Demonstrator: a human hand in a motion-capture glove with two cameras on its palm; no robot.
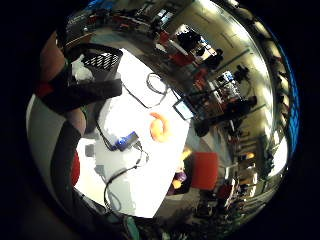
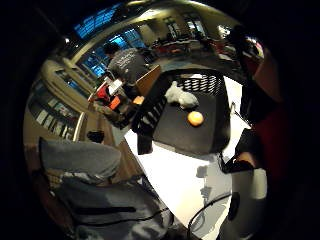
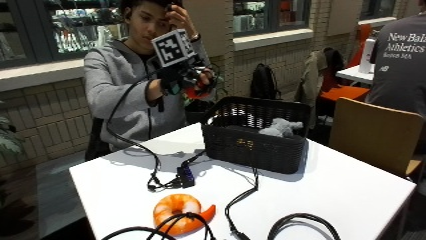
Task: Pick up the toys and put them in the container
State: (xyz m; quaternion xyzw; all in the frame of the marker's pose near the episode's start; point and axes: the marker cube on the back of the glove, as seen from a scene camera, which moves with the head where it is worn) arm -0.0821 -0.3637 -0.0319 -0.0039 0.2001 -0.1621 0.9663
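My gloved right hand (image 3: pixel 185 77) is raised in the air, up and to the left of the black basket (image 3: pixel 256 145), with its fingers curled round a red toy (image 3: pixel 197 90). A grey plush toy (image 3: pixel 281 127) lies inside the basket. The thumb side palm view looks down into the basket (image 2: pixel 150 112), where the grey plush (image 2: pixel 181 97) lies beside an orange ball (image 2: pixel 195 118). An orange shrimp toy (image 3: pixel 178 210) lies on the white table (image 3: pixel 346 190) near its front edge, and shows as well in the little finger side palm view, shrimp toy (image 1: pixel 160 127).
Black cables (image 3: pixel 243 200) run over the table, with a blue connector (image 3: pixel 185 176) between basket and shrimp. A wooden chair (image 3: pixel 376 132) stands to the right of the table. The person's bare hand is up at the head.
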